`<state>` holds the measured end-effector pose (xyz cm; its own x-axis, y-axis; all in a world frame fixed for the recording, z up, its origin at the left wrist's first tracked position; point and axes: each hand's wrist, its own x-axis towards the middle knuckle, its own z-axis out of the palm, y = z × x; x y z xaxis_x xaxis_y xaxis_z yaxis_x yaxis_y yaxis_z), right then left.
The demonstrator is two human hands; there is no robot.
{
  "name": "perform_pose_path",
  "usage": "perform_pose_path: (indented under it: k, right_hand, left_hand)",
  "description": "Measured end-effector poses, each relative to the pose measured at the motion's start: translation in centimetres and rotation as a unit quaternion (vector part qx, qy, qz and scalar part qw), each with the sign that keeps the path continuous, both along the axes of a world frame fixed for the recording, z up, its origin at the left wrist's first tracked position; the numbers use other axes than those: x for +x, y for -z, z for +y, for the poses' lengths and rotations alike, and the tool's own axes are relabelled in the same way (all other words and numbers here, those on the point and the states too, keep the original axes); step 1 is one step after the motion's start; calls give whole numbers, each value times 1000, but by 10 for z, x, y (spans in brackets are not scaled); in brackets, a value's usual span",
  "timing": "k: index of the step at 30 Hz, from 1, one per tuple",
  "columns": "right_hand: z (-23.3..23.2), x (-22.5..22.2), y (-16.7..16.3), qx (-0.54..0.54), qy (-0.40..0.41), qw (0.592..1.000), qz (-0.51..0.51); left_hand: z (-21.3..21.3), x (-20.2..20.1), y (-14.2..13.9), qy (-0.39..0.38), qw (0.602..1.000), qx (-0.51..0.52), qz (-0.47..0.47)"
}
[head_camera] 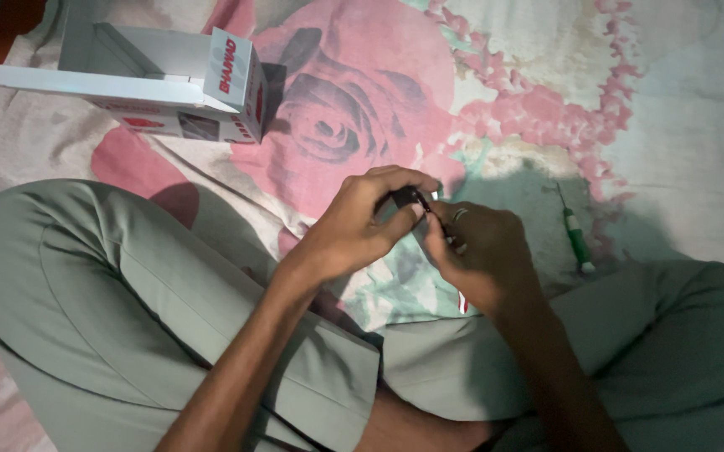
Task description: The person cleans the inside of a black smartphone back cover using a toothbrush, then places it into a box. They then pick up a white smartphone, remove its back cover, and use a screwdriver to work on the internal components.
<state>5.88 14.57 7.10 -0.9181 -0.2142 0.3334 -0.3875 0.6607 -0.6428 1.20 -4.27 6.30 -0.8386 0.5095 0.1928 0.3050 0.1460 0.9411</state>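
Small dark part pinched between both hands, over the lap

I see the left hand (360, 224) pinching a small dark part (405, 198) at its fingertips, and the right hand (477, 251) closed on a thin tool at the same part. The light is dim – a slip could drop the part into the flowered sheet (672, 125), well apart from the green screwdriver (577, 241) and the open box (161, 79).

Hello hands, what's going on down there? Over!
Left hand and right hand both pinch a small black part. Green-handled screwdriver lies on the floral sheet. Nothing blocking. Over.
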Motion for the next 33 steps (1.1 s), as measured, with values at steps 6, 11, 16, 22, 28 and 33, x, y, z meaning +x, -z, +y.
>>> perform_pose_path:
  k: [6, 11, 16, 22, 28, 33]
  right_hand:
    - [1, 3, 2, 36, 14, 999, -25]
    - [-2, 4, 10, 55, 39, 998, 21]
    - [-2, -1, 14, 83, 38, 995, 32]
    - [-1, 1, 9, 48, 35, 998, -7]
    - [-4, -1, 2, 45, 33, 998, -26]
    - [1, -1, -2, 40, 27, 997, -65]
  left_hand:
    - [2, 1, 2, -1, 1000, 7, 30]
    - [4, 2, 4, -6, 998, 11, 66]
    - [10, 6, 5, -36, 997, 22, 65]
    - [13, 7, 6, -60, 996, 38, 50]
    - [10, 8, 5, -59, 997, 43, 36]
    - [9, 9, 3, -45, 997, 41, 46]
